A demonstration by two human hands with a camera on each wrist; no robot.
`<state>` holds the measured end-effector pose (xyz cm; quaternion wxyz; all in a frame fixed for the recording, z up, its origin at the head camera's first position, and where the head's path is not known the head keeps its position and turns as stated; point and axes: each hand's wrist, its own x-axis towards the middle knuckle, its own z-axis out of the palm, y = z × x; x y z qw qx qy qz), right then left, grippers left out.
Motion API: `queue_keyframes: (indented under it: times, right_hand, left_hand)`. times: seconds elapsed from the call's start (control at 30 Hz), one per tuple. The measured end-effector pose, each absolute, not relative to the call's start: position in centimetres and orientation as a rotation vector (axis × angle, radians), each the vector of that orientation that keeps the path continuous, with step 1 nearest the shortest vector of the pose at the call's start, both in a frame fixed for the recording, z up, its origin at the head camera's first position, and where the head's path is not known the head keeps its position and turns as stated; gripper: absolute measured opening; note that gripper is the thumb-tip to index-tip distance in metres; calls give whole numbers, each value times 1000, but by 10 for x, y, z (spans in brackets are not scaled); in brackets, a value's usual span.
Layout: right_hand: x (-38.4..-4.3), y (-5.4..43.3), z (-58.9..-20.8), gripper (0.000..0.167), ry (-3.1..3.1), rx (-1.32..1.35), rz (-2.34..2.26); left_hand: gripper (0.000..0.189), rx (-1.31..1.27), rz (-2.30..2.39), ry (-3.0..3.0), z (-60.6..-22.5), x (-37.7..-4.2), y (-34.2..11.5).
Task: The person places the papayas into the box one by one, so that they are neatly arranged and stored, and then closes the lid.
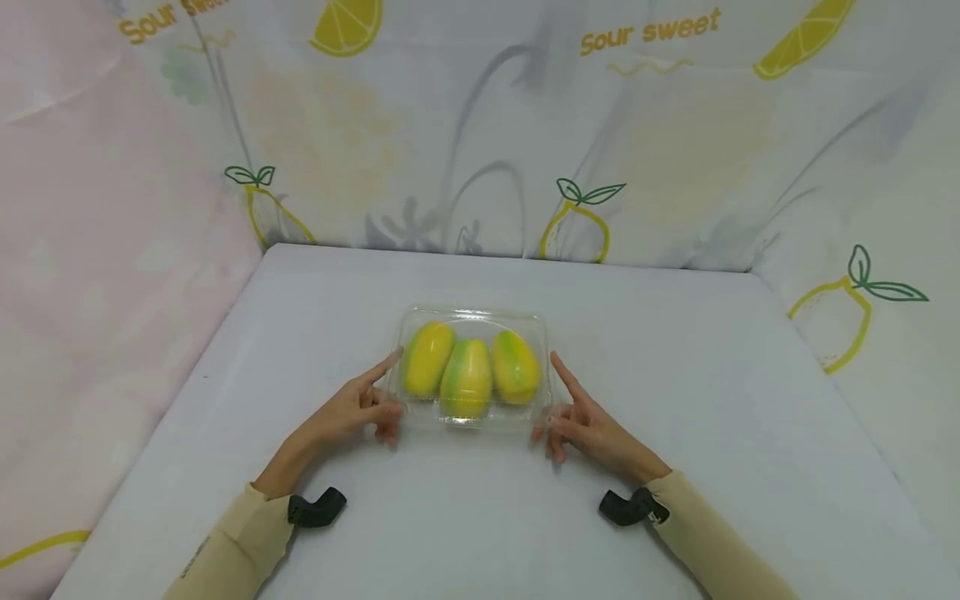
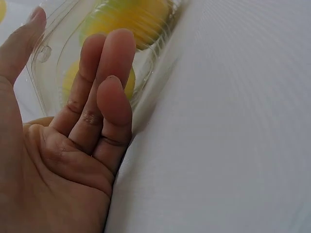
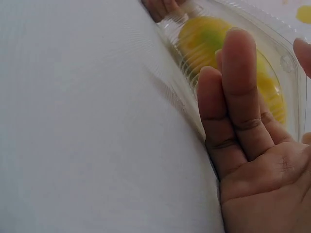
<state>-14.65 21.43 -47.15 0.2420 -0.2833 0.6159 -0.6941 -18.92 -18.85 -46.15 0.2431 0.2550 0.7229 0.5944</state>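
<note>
A clear plastic clamshell box (image 1: 472,315) sits on the white table with three yellow-green mangoes inside: a left one (image 1: 429,358), a middle one (image 1: 467,379) and a right one (image 1: 516,367). At the box's left side is my left hand (image 1: 352,408), its index finger extended along the edge and its thumb by the near corner. My right hand (image 1: 588,421) mirrors it on the right side, index finger pointing forward. Both wrist views show slightly bent fingers beside the ribbed plastic wall (image 3: 286,73), not wrapped around it. Whether every fingertip touches the box, I cannot tell.
The white table (image 1: 675,350) extends around the box on all sides. Behind it hangs a backdrop cloth (image 1: 480,125) printed with lemons and lettering. A pinkish cloth (image 1: 112,208) stands along the left side. Black wrist mounts (image 1: 318,508) sit at both sleeves.
</note>
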Motion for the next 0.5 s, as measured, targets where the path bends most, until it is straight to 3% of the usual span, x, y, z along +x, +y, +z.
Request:
queue_keyframes:
  times: [0.23, 0.37, 0.5]
  right_hand:
    - [-153, 214, -461, 83, 1828, -806, -1777]
    - [-154, 224, -447, 74, 2113, -813, -1621]
    - [-152, 238, -436, 69, 2504, -794, -1363]
  left_hand:
    - [73, 754, 1558, 2164, -459, -192, -191]
    - [60, 744, 1383, 2418, -453, -194, -190]
    - [57, 733, 1188, 2674, -443, -198, -191]
